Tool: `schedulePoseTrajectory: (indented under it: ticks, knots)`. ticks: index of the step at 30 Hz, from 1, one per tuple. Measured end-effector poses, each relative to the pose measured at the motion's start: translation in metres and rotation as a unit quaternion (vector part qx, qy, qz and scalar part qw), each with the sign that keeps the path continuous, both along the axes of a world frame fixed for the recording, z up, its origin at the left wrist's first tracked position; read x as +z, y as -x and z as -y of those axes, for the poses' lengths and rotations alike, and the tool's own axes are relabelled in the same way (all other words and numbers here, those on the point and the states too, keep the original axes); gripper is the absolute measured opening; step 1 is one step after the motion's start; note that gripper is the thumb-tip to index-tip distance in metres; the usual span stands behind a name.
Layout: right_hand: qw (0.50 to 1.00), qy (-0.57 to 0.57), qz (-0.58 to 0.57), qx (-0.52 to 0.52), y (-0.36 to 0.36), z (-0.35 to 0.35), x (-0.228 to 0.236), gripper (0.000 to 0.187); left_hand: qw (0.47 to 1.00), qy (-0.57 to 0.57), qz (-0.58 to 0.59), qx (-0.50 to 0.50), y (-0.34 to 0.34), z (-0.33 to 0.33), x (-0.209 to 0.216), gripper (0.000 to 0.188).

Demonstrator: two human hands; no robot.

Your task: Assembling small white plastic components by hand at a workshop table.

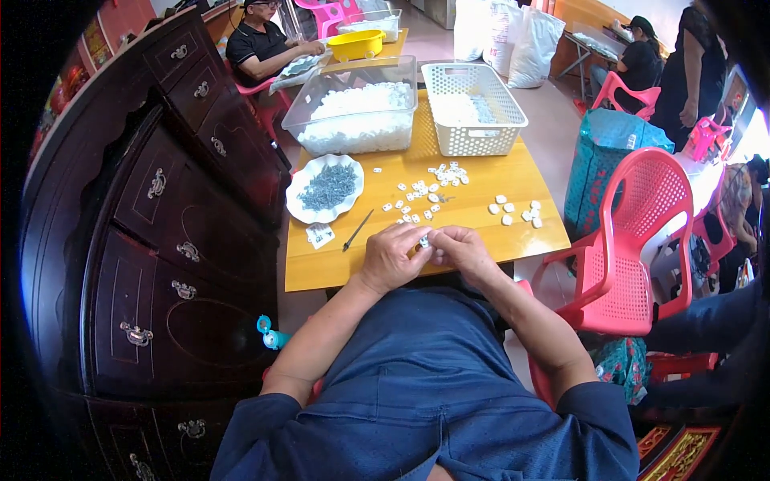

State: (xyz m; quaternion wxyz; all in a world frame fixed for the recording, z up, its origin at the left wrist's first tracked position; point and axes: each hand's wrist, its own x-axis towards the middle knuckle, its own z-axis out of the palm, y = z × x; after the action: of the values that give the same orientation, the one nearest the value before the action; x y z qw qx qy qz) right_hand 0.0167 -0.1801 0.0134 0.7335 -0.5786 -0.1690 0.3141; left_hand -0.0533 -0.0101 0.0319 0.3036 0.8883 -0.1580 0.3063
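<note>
My left hand [393, 258] and my right hand [465, 253] meet over the near edge of the wooden table [321, 274]. Their fingertips pinch a small white plastic piece [424, 240] with dark holes, mostly covered by the fingers. Just beyond lie several loose white plastic pieces [418, 191], with a few small metal screws [445, 199] among them. To the right sits a group of plain white pieces [507, 219]. A scalloped white plate [300, 207] at the left bears a heap of grey screws [328, 187]. Left of my hands rests a thin dark pointed tool [358, 230].
At the table's far side stand a clear bin [309, 133] and a perforated basket [479, 143], both with white parts. A dark cabinet [216, 264] borders the left, a pink chair [626, 264] the right. A person in black [255, 46] sits beyond the table.
</note>
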Motion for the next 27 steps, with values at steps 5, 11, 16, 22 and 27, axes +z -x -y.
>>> schedulePoseTrajectory:
  ticks: [5,11,16,22,27]
  knots:
    - [1.000,0.005,0.003,-0.002,-0.001,-0.001,-0.002,0.029,1.000,-0.003,0.002,0.000,0.001,0.000,0.000,0.026]
    - [1.000,0.004,0.006,-0.005,0.000,-0.001,-0.006,0.028,1.000,-0.017,-0.001,0.003,0.002,0.000,-0.001,0.025]
    - [1.000,0.011,0.020,-0.015,0.002,-0.002,-0.004,0.028,1.000,-0.021,0.008,0.000,-0.001,-0.001,-0.006,0.024]
    - [0.985,0.096,0.139,-0.040,-0.025,0.011,-0.006,0.026,0.995,0.072,-0.060,-0.024,-0.002,0.005,0.004,0.025]
    - [0.875,0.319,0.351,-0.097,-0.051,0.042,0.017,0.037,0.995,0.001,-0.097,0.014,-0.021,-0.011,0.005,0.018]
